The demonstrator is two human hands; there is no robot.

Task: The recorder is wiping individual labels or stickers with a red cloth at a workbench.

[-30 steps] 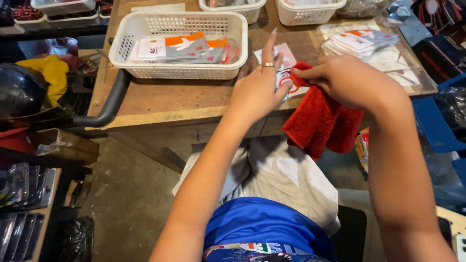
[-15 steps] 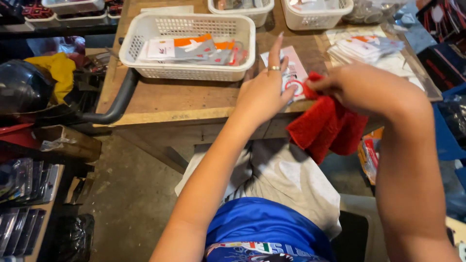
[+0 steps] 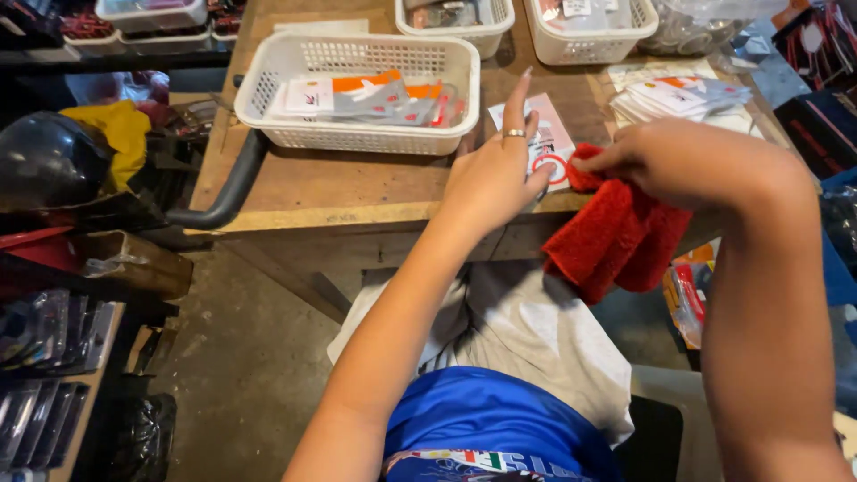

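The left hand (image 3: 495, 174) rested at the front edge of the bench (image 3: 295, 183), its index finger raised and pointing up, a ring on one finger, the other fingers curled onto a small card (image 3: 544, 143) with a red ring printed on it. How firmly it held the card could not be told. The right hand (image 3: 665, 161) was just right of the card, fingers pressed together, pinching the top of a red cloth (image 3: 611, 236). The cloth touched the card's right edge and hung down over the bench edge in folds.

Behind and left of the card stood a white basket (image 3: 357, 58) holding flat packets (image 3: 353, 94) in white, orange and grey. Two more white baskets (image 3: 580, 40) stood further back from the card, and a loose pile of packets (image 3: 687, 94) lay to its right, behind the right hand. Far left of the card, beyond the bench, a black helmet (image 3: 45, 156) sat beside a yellow cloth (image 3: 116, 129). Below the card were the person's lap in pale fabric and a blue shirt (image 3: 482, 419).
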